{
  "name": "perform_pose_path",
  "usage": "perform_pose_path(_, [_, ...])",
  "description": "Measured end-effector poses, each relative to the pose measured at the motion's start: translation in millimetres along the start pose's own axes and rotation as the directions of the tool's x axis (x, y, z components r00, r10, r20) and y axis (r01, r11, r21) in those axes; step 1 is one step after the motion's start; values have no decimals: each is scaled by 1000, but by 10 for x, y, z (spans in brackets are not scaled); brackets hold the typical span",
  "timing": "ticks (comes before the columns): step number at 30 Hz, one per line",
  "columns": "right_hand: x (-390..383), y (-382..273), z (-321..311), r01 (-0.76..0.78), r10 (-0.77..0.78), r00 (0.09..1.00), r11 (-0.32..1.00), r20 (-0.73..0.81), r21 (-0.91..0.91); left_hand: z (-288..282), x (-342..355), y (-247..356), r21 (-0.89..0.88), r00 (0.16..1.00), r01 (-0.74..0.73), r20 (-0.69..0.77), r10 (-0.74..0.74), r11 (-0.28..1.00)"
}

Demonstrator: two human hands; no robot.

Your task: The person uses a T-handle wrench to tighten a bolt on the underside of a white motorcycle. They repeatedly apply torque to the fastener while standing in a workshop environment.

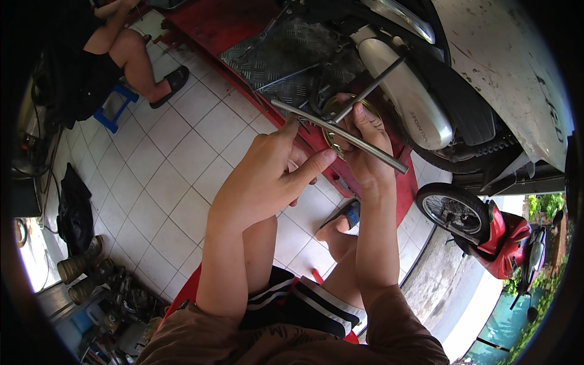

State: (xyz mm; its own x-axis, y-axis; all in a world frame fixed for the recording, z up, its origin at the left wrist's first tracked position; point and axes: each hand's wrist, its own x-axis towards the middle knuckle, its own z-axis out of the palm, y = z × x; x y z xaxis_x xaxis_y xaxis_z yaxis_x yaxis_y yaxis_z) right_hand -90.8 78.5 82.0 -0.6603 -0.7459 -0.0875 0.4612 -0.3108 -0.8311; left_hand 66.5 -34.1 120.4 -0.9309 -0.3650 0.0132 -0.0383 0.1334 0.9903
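Observation:
My right hand (368,140) is closed around a steel T-shaped bar (377,153), thumb against its diagonal shaft. Behind the crossing bars is a round gold-coloured item (334,146), partly covered by my fingers; I cannot tell whether it is held. My left hand (267,170) is just left of the bar, thumb stretched toward the gold item and fingers loosely bent apart, the index near the bar's left end. Small dark metal pieces show under that end, too small to make out.
A red lift platform (201,30) with a dark tread plate carries a scooter (401,91). Another person (131,61) sits at upper left on a blue stool (112,109). A black cloth (73,213) and metal parts (103,286) lie left; a red scooter (505,243) stands right.

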Motion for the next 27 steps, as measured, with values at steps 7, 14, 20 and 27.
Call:
perform_pose_path(7, [0, -47, -4, 47, -47, 999, 998, 2, 29, 59, 37, 106, 0, 916, -309, 270, 298, 951])
perform_pose_path(14, [-3, -46, -43, -3, 2, 1000, 1000, 29, 19, 148, 4, -93, 252, 977, -176, -74, 200, 952])
perform_pose_path(20, [-53, -126, -13, 37, -43, 997, 995, 60, 95, 185, 66, 64, 52, 922, -373, 132, 364, 926])
perform_pose_path(27, [6, -67, -54, 26, -26, 1000, 999, -8, 35, 139, 11, -69, 328, 985, -146, -39, 168, 933])
